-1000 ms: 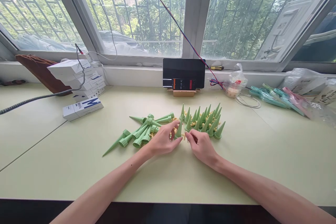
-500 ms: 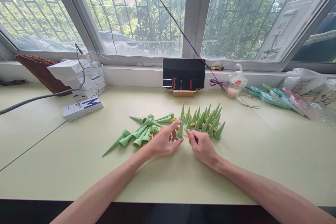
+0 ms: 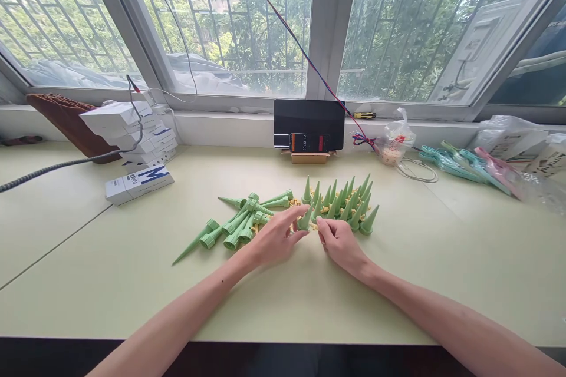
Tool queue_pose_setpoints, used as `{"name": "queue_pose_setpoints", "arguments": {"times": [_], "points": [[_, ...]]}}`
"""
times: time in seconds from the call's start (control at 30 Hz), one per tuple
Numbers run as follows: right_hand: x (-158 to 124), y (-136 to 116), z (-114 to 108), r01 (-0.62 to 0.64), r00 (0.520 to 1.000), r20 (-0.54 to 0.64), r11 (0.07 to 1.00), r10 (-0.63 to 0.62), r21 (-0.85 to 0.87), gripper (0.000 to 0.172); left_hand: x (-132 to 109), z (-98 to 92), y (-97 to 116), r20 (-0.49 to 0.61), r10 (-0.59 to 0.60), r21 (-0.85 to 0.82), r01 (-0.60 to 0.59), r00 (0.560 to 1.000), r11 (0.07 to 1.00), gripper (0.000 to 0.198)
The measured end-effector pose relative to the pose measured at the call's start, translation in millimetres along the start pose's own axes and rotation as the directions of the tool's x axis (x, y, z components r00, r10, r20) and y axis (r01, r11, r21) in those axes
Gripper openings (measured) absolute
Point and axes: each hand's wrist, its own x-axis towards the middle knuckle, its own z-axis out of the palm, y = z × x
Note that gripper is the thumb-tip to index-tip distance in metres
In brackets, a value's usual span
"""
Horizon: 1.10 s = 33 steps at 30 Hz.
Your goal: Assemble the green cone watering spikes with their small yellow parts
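Note:
My left hand [image 3: 279,232] is closed around the base of a green plastic watering spike [image 3: 305,220], its tip leaning up to the right. Just to the right, my right hand [image 3: 339,239] is pinched on a small yellow plastic piece [image 3: 314,227], mostly hidden by the fingers, at the spike's side. Behind my right hand, several green spikes [image 3: 368,222] stand point up, with yellow pieces among them. Left of my left hand lies a loose pile of green spikes [image 3: 230,227], ribbed caps on their wide ends.
A phone [image 3: 309,142] showing a timer leans on a dark tablet [image 3: 309,115] at the back. White boxes [image 3: 139,182] are on the left, with a thick grey cable. A bagged cup [image 3: 393,144] and wrapped teal and pink items [image 3: 469,162] lie at the right rear.
The spike in my left hand has gone from nearly upright to tilted, its tip lower and turned right. Both hands have barely shifted.

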Motion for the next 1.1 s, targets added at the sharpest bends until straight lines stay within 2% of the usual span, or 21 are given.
{"name": "queue_pose_setpoints", "arguments": {"times": [0.13,0.3,0.57,0.7,0.9,1.1], "points": [[0,1,0,-0.069,0.997,0.029,0.992,0.066,0.102,0.054,0,0.3,2,0.002,0.003,0.033,-0.003,1.000,0.999,0.038],[-1,-1,0,-0.074,0.997,0.040,0.991,0.070,0.112,0.054,-1,1.5,3,-0.013,-0.047,0.033,0.047,0.999,0.998,0.043],[-3,-3,0,-0.019,1.000,0.023,0.994,0.017,0.110,0.032,3,1.2,3,-0.059,-0.161,-0.091,0.155,0.985,0.984,0.043],[-5,-6,0,0.002,1.000,-0.003,0.996,-0.002,0.090,0.027,3,-0.1,5,-0.063,-0.197,-0.130,0.188,0.978,0.974,0.043],[-6,-9,-1,0.019,1.000,-0.014,0.997,-0.018,0.075,0.027,2,-0.8,6,-0.050,-0.192,-0.128,0.184,0.980,0.975,0.041],[-3,-2,-2,0.036,0.999,-0.030,0.999,-0.035,0.033,0.032,1,0.1,4,-0.034,-0.166,-0.096,0.162,0.986,0.982,0.041]]}}
